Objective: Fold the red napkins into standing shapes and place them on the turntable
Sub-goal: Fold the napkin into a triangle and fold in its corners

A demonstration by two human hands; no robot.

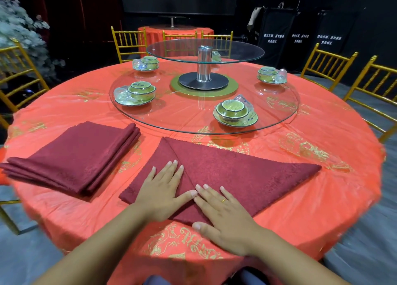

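two hands flat on one red napkin (247, 177) at the near edge of the round table. left hand (163, 190) spread palm down on the folded-over left flap, fingers straight, pressing and gripping nothing, thumb tip touching the other hand's forefinger. right hand (225, 218) likewise open and palm down over the napkin's near point, fingers straight, thumb lying off the cloth on the orange tablecloth (322, 198), gold ring (223, 200) on one finger. napkin lying flat as a wide triangle, left corner brought up to the far tip, right corner stretched out to the right, far tip just short of the turntable's rim. to the left, close beside it but apart, stack of folded red napkins (75, 155), flat, untouched. beyond both, glass turntable (182, 117) in the middle of the table, carrying four green bowl sets (234, 112) spaced around a steel post, with a smaller upper glass tier (236, 52) on top of that post. gold chairs (129, 41) around the far side and at both edges of view, dark room behind.
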